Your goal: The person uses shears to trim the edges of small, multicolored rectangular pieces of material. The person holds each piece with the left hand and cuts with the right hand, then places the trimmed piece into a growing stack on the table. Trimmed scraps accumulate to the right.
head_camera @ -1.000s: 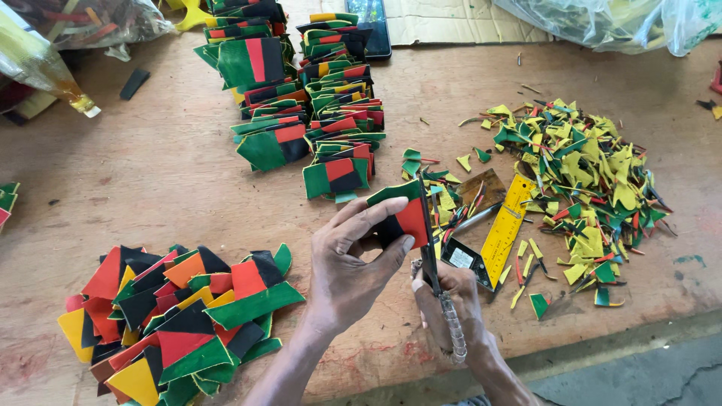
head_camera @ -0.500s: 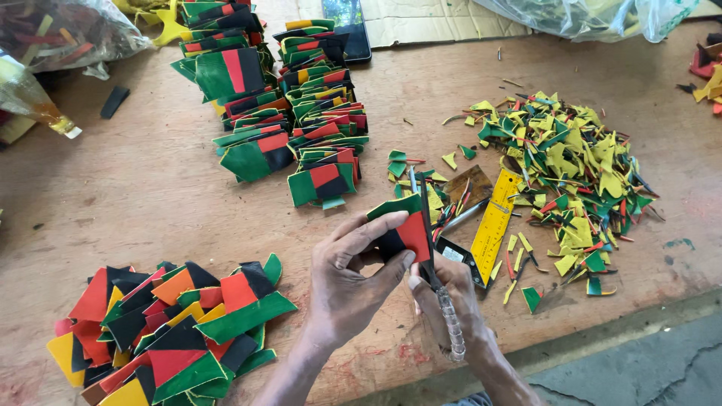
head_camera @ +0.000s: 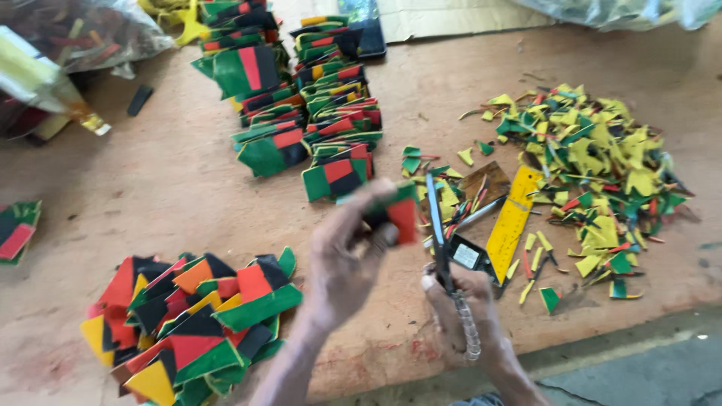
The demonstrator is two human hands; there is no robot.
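My left hand (head_camera: 342, 252) holds a small flat piece striped green, red and black (head_camera: 397, 216), lifted above the brown table (head_camera: 165, 180). My right hand (head_camera: 460, 316) grips a pair of scissors (head_camera: 438, 225) by a handle wound with clear cord, blades pointing away, just right of the piece. Both hands are blurred by motion. Whether the blades touch the piece cannot be told.
A loose pile of coloured pieces (head_camera: 195, 323) lies at the near left. Rows of stacked striped pieces (head_camera: 301, 98) stand at the back. A yellow ruler (head_camera: 511, 218) and a heap of yellow and green offcuts (head_camera: 594, 165) lie to the right. Plastic bags sit at the far left.
My left hand has raised the striped piece and turned it. The scissors have come up beside it. The view has shifted slightly.
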